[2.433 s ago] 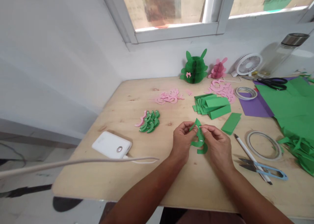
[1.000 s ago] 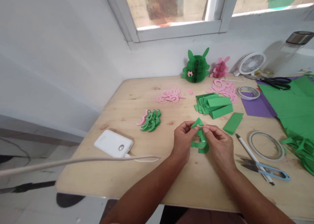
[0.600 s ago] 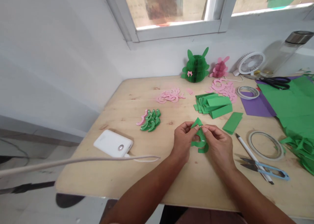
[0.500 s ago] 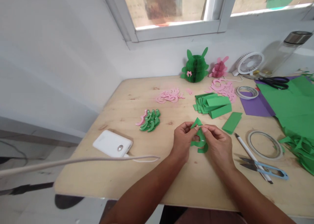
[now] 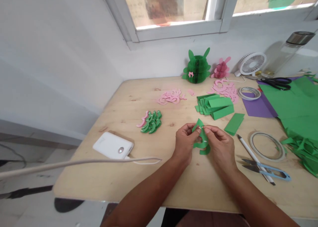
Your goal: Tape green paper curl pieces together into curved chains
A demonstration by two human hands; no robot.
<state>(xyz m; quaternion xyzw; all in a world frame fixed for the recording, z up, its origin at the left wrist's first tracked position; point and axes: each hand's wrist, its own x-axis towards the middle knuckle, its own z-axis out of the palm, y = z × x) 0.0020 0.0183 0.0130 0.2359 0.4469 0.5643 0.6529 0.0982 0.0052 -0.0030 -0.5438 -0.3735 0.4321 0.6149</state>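
Observation:
Between my two hands is a green paper cut-out (image 5: 204, 141) with curved edges, a pointed top and small white marks on it. My left hand (image 5: 185, 141) pinches its left side between thumb and fingers. On the other side, my right hand (image 5: 220, 142) is closed with thumb and fingertips on the upper right edge. Fingers cover part of the paper. Just beyond my hands lie a stack of folded green paper strips (image 5: 215, 105) and a single folded green piece (image 5: 234, 124). Left of them sits a pile of curved green cut-outs (image 5: 151, 122) with pink ones beside it.
Thread snips (image 5: 267, 170) lie across a white pen (image 5: 255, 159) at right, near a tape roll (image 5: 267, 146). A white power bank (image 5: 113, 145) with a cable is at left. Pink scraps (image 5: 171, 96), paper rabbits (image 5: 198, 69), a fan (image 5: 252, 64) and black scissors (image 5: 275, 83) stand farther back.
Both hands keep their grip on the green paper cut-out, almost unmoved. The whole view has shifted very slightly.

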